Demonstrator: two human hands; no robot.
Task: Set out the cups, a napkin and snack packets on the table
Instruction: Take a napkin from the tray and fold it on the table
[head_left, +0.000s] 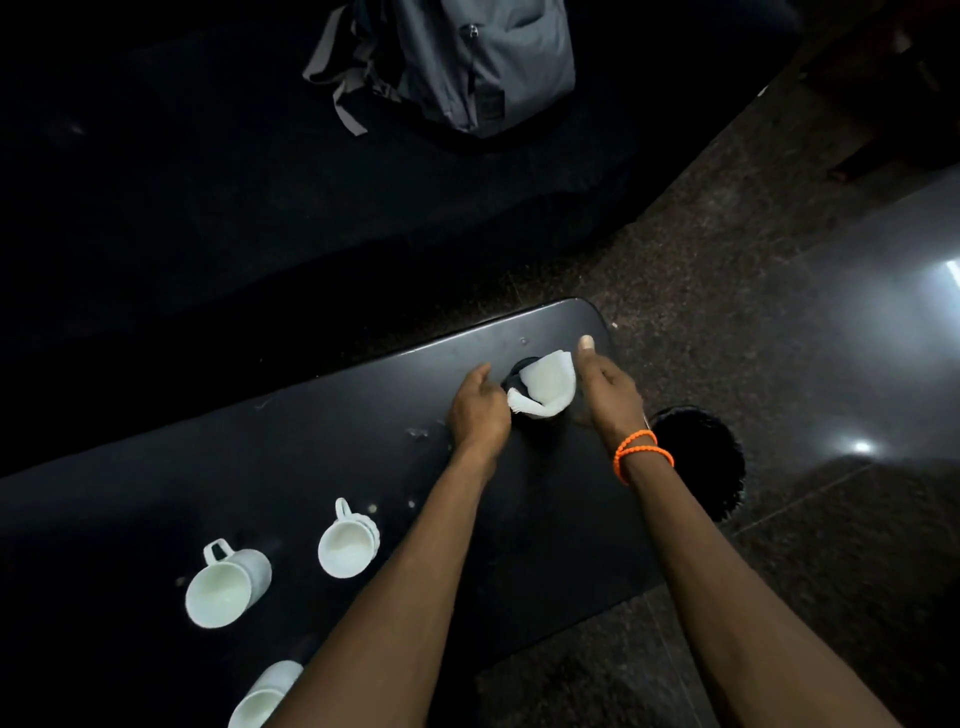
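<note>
The white napkin (548, 387) sits near the far right corner of the black table (311, 431), draped over the rim of a dark round holder (514, 382). My left hand (478, 410) pinches its frilled lower-left edge with curled fingers. My right hand (605, 387), orange band (644, 453) on the wrist, rests against the napkin's right side, thumb straight up; I cannot tell whether its fingers grip. 3 white cups (347, 545) stand well apart from it near my left forearm. A grey backpack (467, 62) lies beyond the table.
</note>
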